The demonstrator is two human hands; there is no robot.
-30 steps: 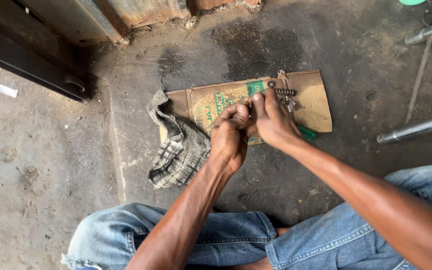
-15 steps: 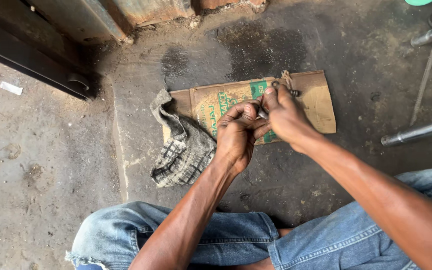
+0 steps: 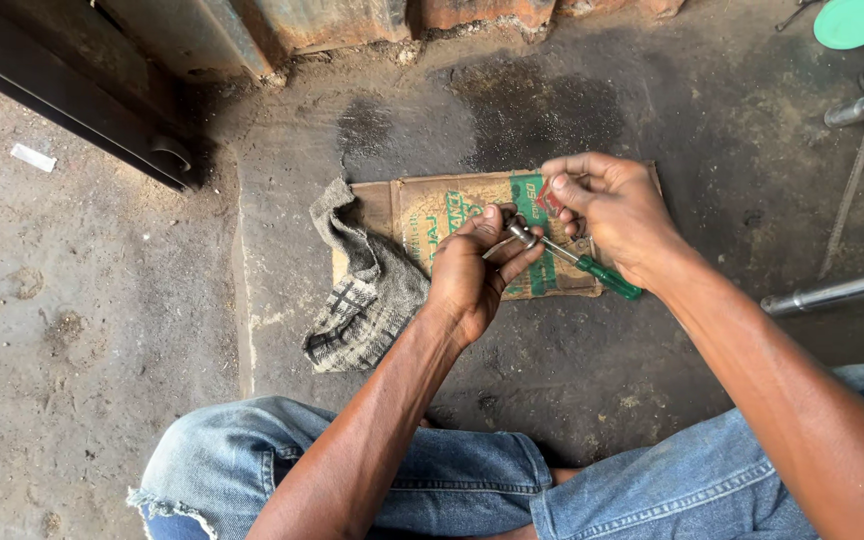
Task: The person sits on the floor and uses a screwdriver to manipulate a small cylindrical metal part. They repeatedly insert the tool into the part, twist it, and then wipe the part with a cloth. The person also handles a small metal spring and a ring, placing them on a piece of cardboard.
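The left hand (image 3: 472, 275) pinched a small metal part (image 3: 524, 236) above the flattened cardboard (image 3: 432, 215) on the floor. The right hand (image 3: 617, 210) was closed on something red (image 3: 549, 195) — too small to tell. A loose pinch could drop the part — it might roll into the dirt beside the green-handled screwdriver (image 3: 592, 268).

The left hand (image 3: 472, 275) is hiding most of a small metal part (image 3: 524, 236) (kind unclear); the round green lid (image 3: 852, 20) is running off the upper right edge.

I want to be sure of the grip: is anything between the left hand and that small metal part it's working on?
Nothing visible: the left hand pinches the small metal part directly in its fingertips, above the cardboard.
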